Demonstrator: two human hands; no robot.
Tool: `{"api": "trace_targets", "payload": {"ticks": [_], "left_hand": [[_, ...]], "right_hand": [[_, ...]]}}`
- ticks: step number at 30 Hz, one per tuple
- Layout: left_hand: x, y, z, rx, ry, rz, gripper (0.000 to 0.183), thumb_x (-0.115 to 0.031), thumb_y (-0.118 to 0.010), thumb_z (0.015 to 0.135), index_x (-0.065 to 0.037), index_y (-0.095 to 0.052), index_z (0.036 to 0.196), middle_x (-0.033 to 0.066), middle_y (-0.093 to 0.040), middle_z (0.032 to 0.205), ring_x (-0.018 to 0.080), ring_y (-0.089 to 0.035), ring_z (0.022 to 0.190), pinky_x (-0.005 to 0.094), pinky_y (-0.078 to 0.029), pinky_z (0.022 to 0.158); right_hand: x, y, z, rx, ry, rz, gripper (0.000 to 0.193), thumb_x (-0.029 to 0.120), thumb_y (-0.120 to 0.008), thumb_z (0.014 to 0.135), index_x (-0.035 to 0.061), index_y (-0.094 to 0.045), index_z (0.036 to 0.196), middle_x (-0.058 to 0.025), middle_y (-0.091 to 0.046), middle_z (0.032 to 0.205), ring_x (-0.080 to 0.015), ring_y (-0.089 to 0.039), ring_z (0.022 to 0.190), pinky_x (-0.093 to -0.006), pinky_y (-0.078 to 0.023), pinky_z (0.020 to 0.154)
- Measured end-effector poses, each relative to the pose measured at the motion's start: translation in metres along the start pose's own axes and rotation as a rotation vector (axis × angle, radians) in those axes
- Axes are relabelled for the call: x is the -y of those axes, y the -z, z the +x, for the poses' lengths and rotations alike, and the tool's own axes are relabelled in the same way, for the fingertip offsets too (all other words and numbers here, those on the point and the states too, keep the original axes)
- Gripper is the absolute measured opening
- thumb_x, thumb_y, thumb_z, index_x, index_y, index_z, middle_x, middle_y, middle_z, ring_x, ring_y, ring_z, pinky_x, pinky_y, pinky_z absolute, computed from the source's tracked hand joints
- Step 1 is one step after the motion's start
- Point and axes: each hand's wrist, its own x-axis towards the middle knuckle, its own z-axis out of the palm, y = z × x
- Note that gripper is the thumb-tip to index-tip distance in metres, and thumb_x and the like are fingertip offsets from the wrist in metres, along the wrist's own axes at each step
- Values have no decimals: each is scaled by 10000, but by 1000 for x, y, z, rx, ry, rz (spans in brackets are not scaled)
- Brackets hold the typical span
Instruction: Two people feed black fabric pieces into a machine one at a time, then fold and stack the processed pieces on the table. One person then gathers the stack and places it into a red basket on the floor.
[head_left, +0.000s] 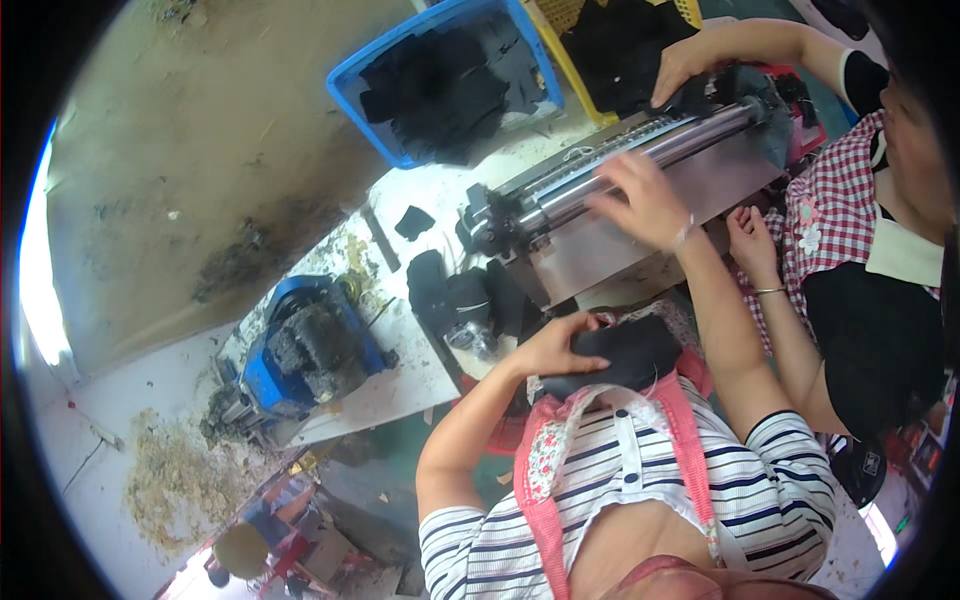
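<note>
Black fabric (pixel 637 352) in left hand (pixel 560 346)

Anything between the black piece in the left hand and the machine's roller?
Yes: the machine's flat metal plate lies between the black piece in the left hand and the roller. The right hand, blurred, also covers part of the roller; contact unclear. A co-worker's hand sits off to the right.

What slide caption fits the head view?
Left hand holding black material, right hand open by a shiny metal bar, a co-worker alongside.
</note>
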Motion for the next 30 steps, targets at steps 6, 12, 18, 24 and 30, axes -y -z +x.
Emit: {"api": "trace_targets", "payload": {"ticks": [6,12,18,24,30], "left_hand": [[-8,1,7,-93,-492,82,712,-264,-743,699,50,-412,1245,206,-521,1191,300,-517,1091,340,-390,938],[-27,14,15,-70,-449,171,491,-123,-615,781,22,-441,1216,235,-551,1098,377,-530,1017,400,-428,871],[-33,31,20,-55,-393,178,376,-109,-595,796,14,-487,1134,241,-592,963,392,-567,904,416,-454,785],[-43,42,35,-103,-272,129,361,-201,-613,816,13,-496,1082,234,-607,917,385,-588,870,411,-466,746],[-54,47,50,-473,-207,284,399,-258,-648,800,7,-495,1056,219,-612,894,356,-606,838,397,-482,713]], "right_hand": [[-12,-25,42,236,-16,-474,471,476,-525,822,45,-704,766,-87,-537,1035,-250,-405,1080,-424,-283,919],[1,-16,1,-82,73,310,72,69,-570,775,15,-548,733,-98,-543,751,-262,-537,714,-317,-423,635],[6,5,-97,478,-340,824,193,143,-535,849,1,-571,974,-134,-610,862,-233,-596,824,-321,-457,738],[1,39,-116,472,-254,822,522,221,-655,780,-15,-456,1200,-140,-587,1085,-197,-561,1006,-305,-426,869],[-17,3,-121,133,-564,721,349,129,-662,764,-46,-584,1056,-120,-658,908,-157,-610,819,-284,-477,758]]}}
